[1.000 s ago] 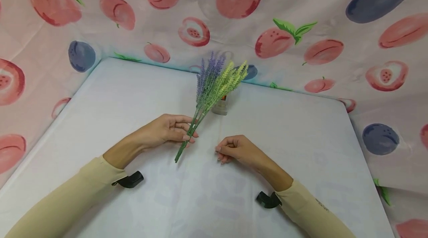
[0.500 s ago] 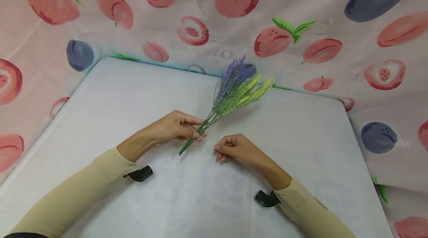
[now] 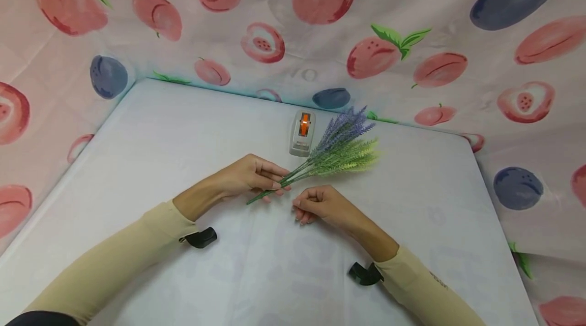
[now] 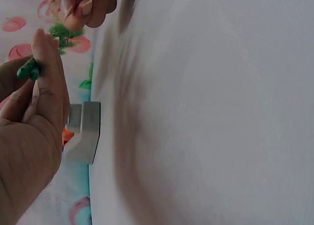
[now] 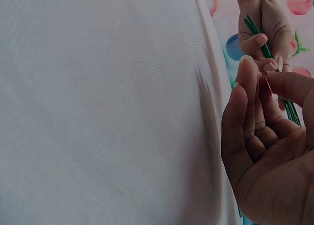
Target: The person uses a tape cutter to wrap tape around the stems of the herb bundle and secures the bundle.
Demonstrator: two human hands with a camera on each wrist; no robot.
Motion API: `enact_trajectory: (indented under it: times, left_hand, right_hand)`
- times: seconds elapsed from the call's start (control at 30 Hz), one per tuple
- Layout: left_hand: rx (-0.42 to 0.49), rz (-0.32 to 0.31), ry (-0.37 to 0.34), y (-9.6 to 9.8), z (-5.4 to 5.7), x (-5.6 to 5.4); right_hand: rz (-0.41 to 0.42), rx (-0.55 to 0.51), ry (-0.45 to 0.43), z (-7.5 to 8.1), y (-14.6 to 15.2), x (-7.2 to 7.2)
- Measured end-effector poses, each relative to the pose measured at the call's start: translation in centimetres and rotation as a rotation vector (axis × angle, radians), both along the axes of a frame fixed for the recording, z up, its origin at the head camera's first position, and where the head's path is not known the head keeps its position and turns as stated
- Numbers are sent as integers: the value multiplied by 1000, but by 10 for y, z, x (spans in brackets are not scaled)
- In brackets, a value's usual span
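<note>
My left hand [image 3: 249, 178] pinches the green stems of a bunch of artificial lavender [image 3: 345, 145] between thumb and fingers. Its purple and yellow-green flower heads point right, and the stem ends [image 4: 28, 70] stick out past the thumb. Close on the right, my right hand [image 3: 322, 204] has thumb and forefinger pressed together, the other fingers curled. A thin, see-through strip [image 5: 268, 83] shows at its fingertips; its kind is hard to make out. Behind the stems stands a grey tape dispenser [image 3: 300, 145] with an orange wheel, partly hidden by my left hand in the left wrist view.
A white cloth covers the table [image 3: 192, 117]. Fruit-printed fabric [image 3: 174, 61] hangs along its back and sides. Black wrist cameras [image 3: 201, 238] sit under both sleeves.
My left hand has moved right and turned, swinging the flower heads from upright down to the right. The tape dispenser has come into view from behind the flowers. My right hand keeps its place.
</note>
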State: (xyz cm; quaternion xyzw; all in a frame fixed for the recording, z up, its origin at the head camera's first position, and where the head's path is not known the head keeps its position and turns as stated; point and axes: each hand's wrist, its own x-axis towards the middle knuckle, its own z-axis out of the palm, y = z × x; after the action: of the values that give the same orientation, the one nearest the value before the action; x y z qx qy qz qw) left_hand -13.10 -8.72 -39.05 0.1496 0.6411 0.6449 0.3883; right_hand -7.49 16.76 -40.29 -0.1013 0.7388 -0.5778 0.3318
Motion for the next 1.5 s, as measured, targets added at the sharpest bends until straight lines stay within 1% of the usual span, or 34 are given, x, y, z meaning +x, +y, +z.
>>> enact_trajectory:
  times: [0.13,0.37,0.5,0.63,0.73,0.83,0.97,1.1,1.27,1.33,1.43,1.5]
  left_hand:
    - [9,-15,1,6,-1,1]
    - [-22,-43,11,10,3,3]
    - [-22,-56,22,13,3,4]
    - [-30,-70,30,15,2,4]
    - [-36,-73,28,15,2,4]
    - [-29,-89,38,15,2,3]
    - [-22,-119,53,16,-1,2]
    - [-36,-137,62,17,-3,1]
    - [-100,-167,122,16,-2,0]
    - [-124,-191,150,14,-2,0]
    - [-133,-217,176,13,-2,-1]
    - [-131,-210,184,12,-3,-2]
  right_hand:
    - [11,0,10,0,-1,1]
    - [34,6,35,-1,-3,3]
    - [32,19,40,-2,-3,4]
    - [41,25,36,-3,-5,7]
    - [44,16,23,-2,-8,9]
    - [39,4,19,-3,-8,10]
    - [17,-1,24,-5,-9,12]
    - [-23,23,29,-4,-12,15]
    - [-64,60,61,-1,-14,18]
    - [-78,65,70,0,-14,18]
    - [-107,76,87,1,-13,18]
    - [-124,76,101,2,-12,17]
